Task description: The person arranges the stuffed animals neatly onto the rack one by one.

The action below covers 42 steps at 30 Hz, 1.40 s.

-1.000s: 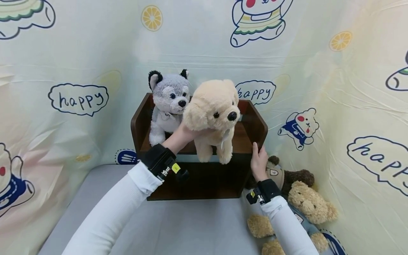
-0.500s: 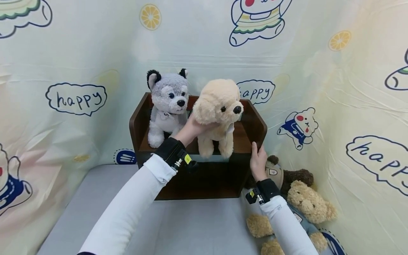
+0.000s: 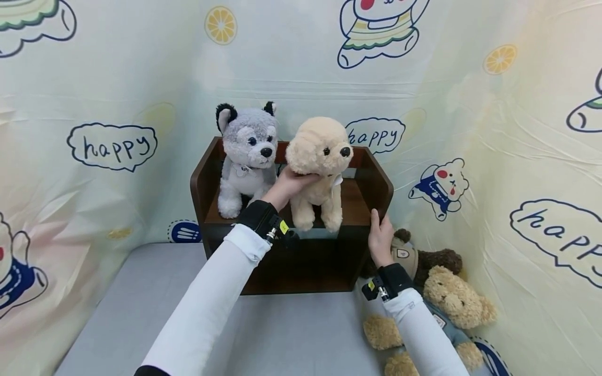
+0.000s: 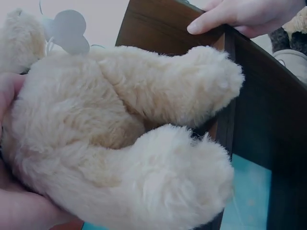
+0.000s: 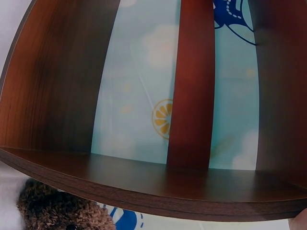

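A cream plush dog [image 3: 321, 169] sits on the upper board of a dark wooden shelf [image 3: 371, 183], beside a grey husky plush [image 3: 245, 156]. My left hand [image 3: 288, 185] grips the cream dog's body from the left; in the left wrist view its furry legs [image 4: 144, 139] fill the frame, with my palm [image 4: 19, 211] under them. My right hand [image 3: 381, 235] holds the shelf's right side panel, fingers over its front edge [image 4: 225, 19]. The right wrist view shows only the shelf's brown boards [image 5: 192, 96].
Two brown teddy bears [image 3: 451, 297] lie on the grey surface [image 3: 141, 303] at the lower right, by my right forearm. A cartoon-printed cloth backdrop [image 3: 113, 146] closes in the back and both sides. The shelf's lower compartment [image 3: 305, 266] is dark.
My left hand carried the cream dog back and down onto the shelf's upper board, beside the husky. My right hand stayed on the shelf's side.
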Motion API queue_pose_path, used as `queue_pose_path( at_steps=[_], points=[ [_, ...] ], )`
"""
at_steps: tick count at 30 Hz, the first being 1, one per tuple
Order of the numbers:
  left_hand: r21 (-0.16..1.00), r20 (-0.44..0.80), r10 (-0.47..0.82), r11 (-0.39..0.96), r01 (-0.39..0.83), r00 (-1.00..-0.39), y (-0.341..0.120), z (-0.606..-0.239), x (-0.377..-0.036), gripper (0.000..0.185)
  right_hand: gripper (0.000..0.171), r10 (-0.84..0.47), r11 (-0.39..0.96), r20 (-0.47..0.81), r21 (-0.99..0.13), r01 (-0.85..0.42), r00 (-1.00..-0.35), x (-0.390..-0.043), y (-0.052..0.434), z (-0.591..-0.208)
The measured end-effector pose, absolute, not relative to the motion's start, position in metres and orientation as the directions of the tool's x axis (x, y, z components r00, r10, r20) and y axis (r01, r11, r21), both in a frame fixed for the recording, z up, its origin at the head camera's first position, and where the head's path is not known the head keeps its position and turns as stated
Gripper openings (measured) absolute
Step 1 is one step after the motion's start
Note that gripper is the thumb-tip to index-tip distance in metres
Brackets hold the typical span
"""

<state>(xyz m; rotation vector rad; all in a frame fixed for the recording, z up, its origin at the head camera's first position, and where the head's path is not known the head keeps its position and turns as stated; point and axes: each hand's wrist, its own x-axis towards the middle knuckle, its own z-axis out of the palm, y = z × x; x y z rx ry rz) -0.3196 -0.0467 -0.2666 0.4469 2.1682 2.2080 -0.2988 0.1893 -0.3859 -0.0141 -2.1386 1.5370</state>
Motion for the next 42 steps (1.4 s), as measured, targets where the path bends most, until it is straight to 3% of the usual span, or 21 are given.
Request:
queue_pose_path(
  at_steps=[5, 11, 19, 22, 26, 29, 30, 33, 36, 42],
  points=[
    [0.978, 0.206, 0.252, -0.080, 0.191, -0.946, -0.039, -0.269, -0.326, 0.064, 0.043, 0.290, 0.372, 0.410, -0.881, -0.293, -0.865, -0.301, 0.190, -0.386],
    [0.983, 0.181, 0.241, -0.011, 0.184, -0.953, -0.027, -0.267, -0.333, 0.068, 0.041, 0.297, 0.370, 0.402, -0.884, -0.284, -0.866, -0.299, 0.191, -0.386],
    [0.918, 0.237, 0.189, 0.278, 0.283, -0.953, -0.018, -0.271, -0.339, 0.070, 0.044, 0.293, 0.363, 0.407, -0.885, -0.293, -0.865, -0.300, 0.190, -0.387],
    [0.876, 0.261, 0.190, 0.365, 0.315, -0.946, -0.019, -0.307, -0.376, 0.074, 0.046, 0.290, 0.356, 0.393, -0.891, -0.283, -0.873, -0.301, 0.189, -0.388],
    [0.834, 0.312, 0.194, 0.414, 0.366, -0.930, -0.024, -0.345, -0.400, 0.071, 0.047, 0.288, 0.356, 0.386, -0.893, -0.276, -0.876, -0.299, 0.189, -0.388],
    [0.849, 0.275, 0.184, 0.414, 0.328, -0.944, -0.028, -0.342, -0.384, 0.067, 0.047, 0.286, 0.355, 0.384, -0.893, -0.275, -0.878, -0.299, 0.188, -0.388],
    [0.838, 0.302, 0.186, 0.416, 0.353, -0.935, -0.029, -0.354, -0.392, 0.070, 0.047, 0.288, 0.361, 0.384, -0.892, -0.272, -0.877, -0.299, 0.188, -0.388],
    [0.869, 0.205, 0.192, 0.415, 0.269, -0.960, -0.033, -0.368, -0.411, 0.079, 0.047, 0.295, 0.374, 0.383, -0.889, -0.263, -0.875, -0.300, 0.187, -0.388],
    [0.848, 0.190, 0.189, 0.462, 0.258, -0.963, -0.035, -0.386, -0.428, 0.083, 0.047, 0.299, 0.390, 0.386, -0.884, -0.257, -0.873, -0.301, 0.187, -0.388],
    [0.815, 0.023, 0.273, 0.552, 0.177, -0.962, -0.043, -0.344, -0.382, 0.071, 0.048, 0.300, 0.382, 0.387, -0.886, -0.262, -0.872, -0.300, 0.189, -0.389]
  ],
)
